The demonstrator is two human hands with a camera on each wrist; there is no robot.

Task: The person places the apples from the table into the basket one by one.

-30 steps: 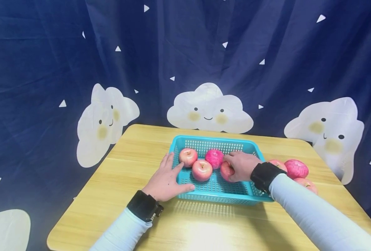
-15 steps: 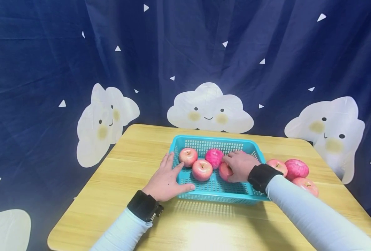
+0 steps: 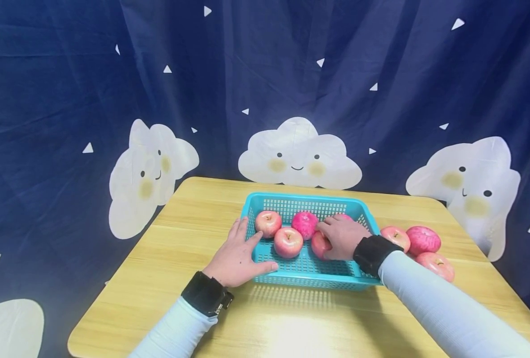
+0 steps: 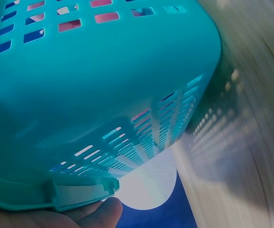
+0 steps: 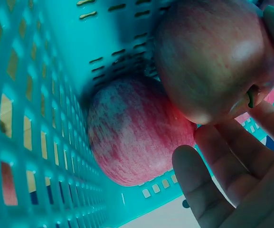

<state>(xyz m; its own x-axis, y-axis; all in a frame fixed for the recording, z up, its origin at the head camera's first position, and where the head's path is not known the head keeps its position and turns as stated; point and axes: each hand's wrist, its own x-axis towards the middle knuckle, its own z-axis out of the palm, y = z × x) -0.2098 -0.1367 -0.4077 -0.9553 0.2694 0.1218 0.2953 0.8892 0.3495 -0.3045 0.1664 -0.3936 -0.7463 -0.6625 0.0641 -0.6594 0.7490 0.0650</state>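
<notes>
A turquoise plastic basket [image 3: 309, 281] with mesh walls holds several apples. My left hand [image 3: 238, 258] rests on the basket's left rim, fingers spread, thumb along the near side; in the left wrist view fingertips [image 4: 106, 213] show at the rim. Inside the basket, my right hand [image 3: 344, 238] holds a pale red apple [image 3: 320, 245], its stem visible in the right wrist view. Touching that one is a streaked apple [image 5: 127, 133] by the basket wall, mostly hidden behind the hand from above. Left of them lie a deep pink apple [image 3: 304, 225] and two lighter apples [image 3: 288, 242].
On the wooden table [image 3: 157, 278], right of the basket, sit three more apples: a deep pink apple [image 3: 423, 240] and two lighter apples [image 3: 436, 266]. My right forearm passes close to them. A dark blue curtain [image 3: 273, 59] with smiling clouds hangs behind the table.
My right hand and its apple have shifted slightly left, and part of the pink apple behind the hand has come into sight. My left hand keeps its place.
</notes>
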